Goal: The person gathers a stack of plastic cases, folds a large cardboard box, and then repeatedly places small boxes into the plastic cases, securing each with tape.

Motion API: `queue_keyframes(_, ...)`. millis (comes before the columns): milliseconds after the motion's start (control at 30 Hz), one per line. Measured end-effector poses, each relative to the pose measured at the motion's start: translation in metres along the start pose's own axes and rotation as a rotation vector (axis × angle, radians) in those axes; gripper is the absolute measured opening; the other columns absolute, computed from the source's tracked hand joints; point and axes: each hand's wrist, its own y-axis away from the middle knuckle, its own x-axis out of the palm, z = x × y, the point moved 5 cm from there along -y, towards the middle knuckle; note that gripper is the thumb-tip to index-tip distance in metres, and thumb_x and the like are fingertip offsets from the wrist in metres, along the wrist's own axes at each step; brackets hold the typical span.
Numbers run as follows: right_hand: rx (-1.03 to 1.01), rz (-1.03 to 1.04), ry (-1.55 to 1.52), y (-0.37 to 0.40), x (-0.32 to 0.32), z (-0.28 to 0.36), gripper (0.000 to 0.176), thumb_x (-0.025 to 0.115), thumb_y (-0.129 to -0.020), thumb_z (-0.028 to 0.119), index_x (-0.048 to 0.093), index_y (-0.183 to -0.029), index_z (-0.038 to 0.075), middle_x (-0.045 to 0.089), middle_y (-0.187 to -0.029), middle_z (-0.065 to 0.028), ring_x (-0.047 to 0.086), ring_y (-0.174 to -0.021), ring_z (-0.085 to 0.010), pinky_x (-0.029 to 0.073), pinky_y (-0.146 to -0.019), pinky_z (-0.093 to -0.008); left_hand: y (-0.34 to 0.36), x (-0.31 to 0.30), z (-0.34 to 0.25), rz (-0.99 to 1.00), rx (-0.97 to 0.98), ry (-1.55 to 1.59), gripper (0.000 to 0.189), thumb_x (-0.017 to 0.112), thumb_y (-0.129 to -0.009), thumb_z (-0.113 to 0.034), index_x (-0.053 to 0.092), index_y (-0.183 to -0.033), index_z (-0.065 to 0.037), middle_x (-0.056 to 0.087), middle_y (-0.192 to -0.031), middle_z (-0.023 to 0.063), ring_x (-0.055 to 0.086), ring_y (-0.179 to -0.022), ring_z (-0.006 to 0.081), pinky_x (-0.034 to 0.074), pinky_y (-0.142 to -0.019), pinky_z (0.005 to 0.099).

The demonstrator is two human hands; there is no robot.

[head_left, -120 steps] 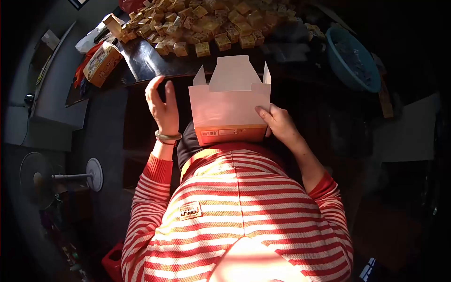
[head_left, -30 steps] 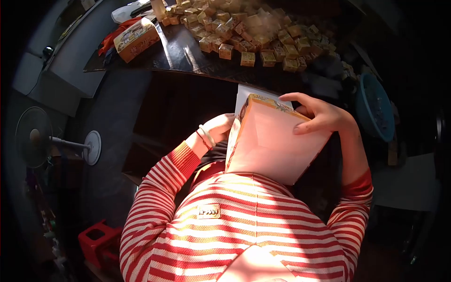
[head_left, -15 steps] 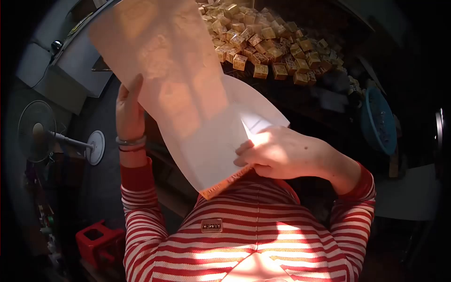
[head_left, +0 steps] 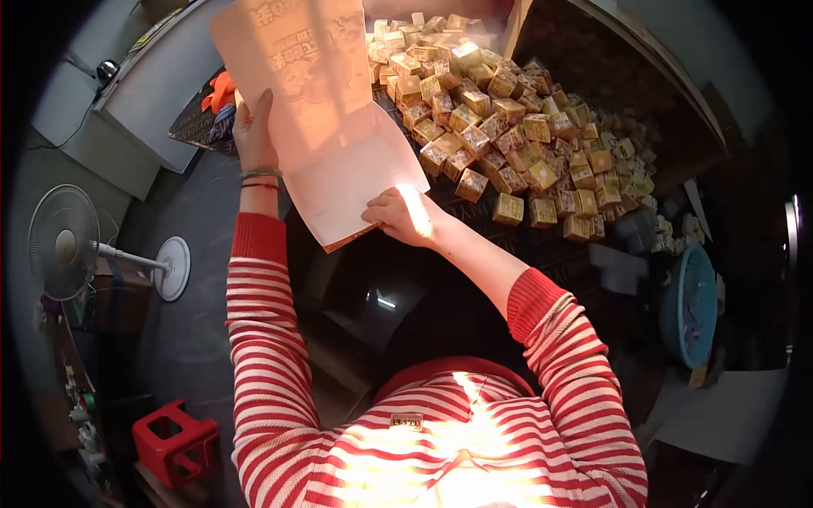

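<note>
A large cardboard box, pale inside with orange print showing through, is held up over the dark table's near edge. My left hand grips its left side, fingers spread up along the panel. My right hand pinches the box's lower right corner near the bottom flap. A big heap of small yellow cartons covers the table just right of the box.
A standing fan and a red plastic stool are on the floor to my left. A blue basin sits at the right. A grey shelf runs along the far left beside the table.
The box has moved away from my chest, up and out toward the table. Both arms have stretched forward, and my right hand slid to the box's lower corner.
</note>
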Motion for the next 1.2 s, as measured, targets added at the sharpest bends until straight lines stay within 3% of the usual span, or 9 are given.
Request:
queue_keyframes(200, 0.151, 0.123, 0.112, -0.025, 0.006, -0.067, 0.035, 0.072, -0.082, 0.010, 0.066, -0.117, 0.012, 0.069, -0.111, -0.0076, 0.066, -0.112, -0.0297, 0.050, -0.101, -0.0464, -0.048, 0.003, 0.050, -0.054, 0.001, -0.056, 0.028, 0.072, -0.098, -0.013, 0.066, -0.123, -0.004, 0.068, -0.113, -0.0008, 0.061, -0.100, 0.0076, 0.050, -0.088, 0.0238)
queue_keyframes(333, 0.252, 0.229, 0.177, -0.030, 0.001, -0.060, 0.069, 0.082, -0.080, 0.033, 0.055, -0.139, 0.009, 0.065, -0.123, -0.0096, 0.059, -0.125, -0.0274, 0.034, -0.118, -0.0535, -0.046, 0.010, 0.047, -0.106, 0.049, -0.228, 0.039, 0.077, -0.094, -0.018, 0.058, -0.123, -0.001, 0.065, -0.115, 0.0015, 0.058, -0.104, 0.0096, 0.047, -0.092, 0.0248)
queue_keyframes(533, 0.185, 0.008, 0.217, -0.020, 0.001, -0.042, 0.078, 0.081, -0.081, 0.047, 0.054, -0.140, 0.004, 0.059, -0.139, -0.0160, 0.052, -0.135, -0.0315, 0.031, -0.121, -0.0525, -0.015, 0.030, 0.037, -0.223, 0.138, -0.335, 0.063, 0.079, -0.092, -0.013, 0.043, -0.141, 0.003, 0.062, -0.123, 0.0050, 0.059, -0.109, 0.0128, 0.048, -0.094, 0.0282)
queue_keyframes(600, 0.143, -0.148, 0.119, -0.017, -0.010, -0.027, 0.065, 0.079, -0.084, 0.039, 0.059, -0.135, 0.004, 0.061, -0.135, -0.0154, 0.055, -0.132, -0.0313, 0.036, -0.118, -0.0513, -0.001, 0.030, 0.033, -0.313, 0.194, -0.307, 0.068, 0.079, -0.091, -0.013, 0.040, -0.144, 0.004, 0.061, -0.119, 0.0053, 0.059, -0.105, 0.0129, 0.050, -0.089, 0.0285)
queue_keyframes(667, 0.144, -0.311, -0.035, -0.008, -0.025, -0.004, 0.025, 0.076, -0.087, 0.020, 0.067, -0.105, 0.005, 0.067, -0.103, -0.0106, 0.066, -0.103, -0.0314, 0.054, -0.089, -0.0438, 0.016, 0.036, 0.024, -0.443, 0.174, -0.309, 0.055, 0.076, -0.093, -0.011, 0.044, -0.135, 0.005, 0.060, -0.111, 0.0056, 0.060, -0.095, 0.0135, 0.052, -0.077, 0.0289)
queue_keyframes(733, 0.229, -0.320, -0.286, 0.014, -0.022, 0.020, 0.016, 0.073, -0.089, 0.020, 0.067, -0.092, 0.005, 0.066, -0.091, -0.0112, 0.066, -0.087, -0.0328, 0.055, -0.074, -0.0430, 0.028, 0.026, 0.027, -0.560, 0.111, -0.288, 0.042, 0.073, -0.094, -0.015, 0.048, -0.122, 0.004, 0.059, -0.110, 0.0079, 0.058, -0.096, 0.0154, 0.051, -0.082, 0.0313)
queue_keyframes(833, 0.417, 0.332, -1.256, 0.054, 0.031, 0.060, 0.040, 0.067, -0.098, 0.030, 0.066, -0.127, 0.001, 0.073, -0.105, -0.0100, 0.071, -0.083, -0.0164, 0.057, -0.074, -0.0316, 0.045, 0.048, 0.027, -0.481, 0.171, -0.144, 0.030, 0.069, -0.097, -0.019, 0.051, -0.113, -0.001, 0.058, -0.103, 0.0052, 0.055, -0.086, 0.0137, 0.050, -0.080, 0.0314)
queue_keyframes(900, 0.417, 0.483, -1.392, 0.075, 0.033, 0.089, 0.041, 0.065, -0.098, 0.027, 0.064, -0.128, -0.001, 0.073, -0.105, -0.0087, 0.070, -0.081, -0.0153, 0.057, -0.074, -0.0303, 0.058, 0.071, 0.028, -0.469, 0.046, -0.195, 0.028, 0.066, -0.099, -0.020, 0.052, -0.114, -0.002, 0.061, -0.098, 0.0055, 0.059, -0.084, 0.0146, 0.051, -0.078, 0.0310)
queue_keyframes(1200, 0.311, 0.024, -0.975, 0.151, -0.007, 0.117, 0.028, 0.065, -0.087, 0.022, 0.073, -0.101, -0.001, 0.073, -0.090, -0.0187, 0.071, -0.084, -0.0302, 0.056, -0.076, -0.0417, 0.086, 0.199, 0.129, -0.322, -0.548, 0.350, 0.018, 0.061, -0.101, -0.024, 0.061, -0.104, -0.007, 0.066, -0.090, 0.0081, 0.066, -0.081, 0.0205, 0.060, -0.074, 0.0328)
